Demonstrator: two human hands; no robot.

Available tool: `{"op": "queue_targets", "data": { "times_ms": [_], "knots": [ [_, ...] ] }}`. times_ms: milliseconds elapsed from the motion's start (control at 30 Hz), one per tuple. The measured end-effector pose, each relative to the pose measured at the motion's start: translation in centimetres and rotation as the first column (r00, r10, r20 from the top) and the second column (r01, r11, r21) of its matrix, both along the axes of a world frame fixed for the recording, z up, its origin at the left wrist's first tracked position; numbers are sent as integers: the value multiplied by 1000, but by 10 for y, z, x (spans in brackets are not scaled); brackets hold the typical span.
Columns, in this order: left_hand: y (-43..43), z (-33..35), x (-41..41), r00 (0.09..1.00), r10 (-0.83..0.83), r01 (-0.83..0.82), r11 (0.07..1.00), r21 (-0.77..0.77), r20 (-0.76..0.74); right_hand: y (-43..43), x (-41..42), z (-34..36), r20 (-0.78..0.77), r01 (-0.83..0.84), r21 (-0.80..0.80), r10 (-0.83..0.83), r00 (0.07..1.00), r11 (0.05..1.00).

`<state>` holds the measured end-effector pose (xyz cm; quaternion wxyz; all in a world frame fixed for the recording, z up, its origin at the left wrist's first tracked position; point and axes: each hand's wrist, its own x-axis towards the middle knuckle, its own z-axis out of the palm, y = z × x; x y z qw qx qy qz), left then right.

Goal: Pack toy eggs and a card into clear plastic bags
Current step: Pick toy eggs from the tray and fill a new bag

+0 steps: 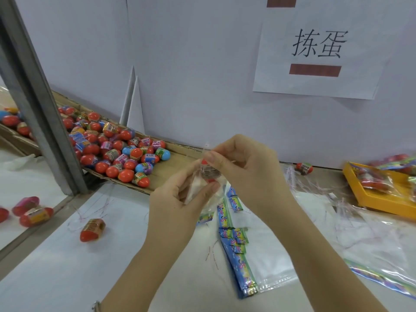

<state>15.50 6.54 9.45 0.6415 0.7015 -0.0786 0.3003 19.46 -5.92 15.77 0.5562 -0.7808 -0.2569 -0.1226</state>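
- While the left hand (180, 199) cups the bag (198, 190) from below, with its fingers curled round it, the right hand (245, 170) pinches the bag's top edge between thumb and fingers.
- One egg (208, 173) sits inside the bag, held up above the worktop (56, 266), between the two hands.
- I think the step now is closing the top of the bag.
- To do it well, keep the egg low in the bag so it stays out of the way of the top.
- Pull the top flat and straight before you press it down, so no wrinkle leaves a gap.
- I cannot tell if a card is in the bag yet, so look before it is shut.
- More cards (234, 246) lie in a blue and green row on the worktop, just under the hands.
- A pile (117, 152) of eggs waits in a box (166, 172) on the left, near enough to reach.
- A sign (319, 52) on the wall reads "拣蛋", which means "pick eggs".
- Egg labels show bar codes, but the words are too small to read.
- Print on the cards is too blurry to read.
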Motion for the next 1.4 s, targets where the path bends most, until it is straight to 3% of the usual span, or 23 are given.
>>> {"op": "queue_targets", "data": {
  "times_ms": [100, 267, 500, 567, 667, 733, 833, 900, 1067, 1167, 1400],
  "knots": [
    [-2, 2, 0, 1000, -6, 7, 999, -43, 22, 8, -4, -7, 66, 83, 18, -84, 994, 996],
    [3, 8, 0, 997, 70, -66, 994, -92, 44, 9, -5, -15, 360, 225, -323, -101, 928, 919],
    [5, 8, 2, 1000, -5, 1, 988, -154, -23, 4, 0, -13, 322, 158, -469, 1, 947, 869],
    [6, 8, 3, 998, -8, -4, 976, -216, -57, 4, 1, -16, 315, 178, -408, -45, 948, 896],
    [11, 11, 3, 993, 16, -59, 923, -381, -117, 0, 4, -12, 85, 91, -82, -84, 993, 992],
    [14, 11, 5, 987, 0, -74, 883, -463, -158, -8, 13, -14, -187, -56, -105, 35, 982, 993],
    [15, 10, 6, 984, -61, -38, 851, -524, -170, -8, 14, -21, -465, -382, -176, 265, 844, 907],
    [15, 10, 7, 982, -86, -13, 860, -511, -169, -2, 13, -28, -480, -412, -36, 346, 806, 910],
    [23, 12, 10, 942, -260, 130, 865, -484, -212, -1, 22, -32, -425, -264, 233, 342, 838, 936],
    [21, 10, 9, 926, -238, 94, 897, -433, -292, -3, 23, -32, -434, -299, 213, 364, 824, 930],
    [17, 13, 6, 946, -111, -56, 870, -490, -305, -3, 21, -34, -445, -405, 82, 397, 803, 911]
  ]
}}
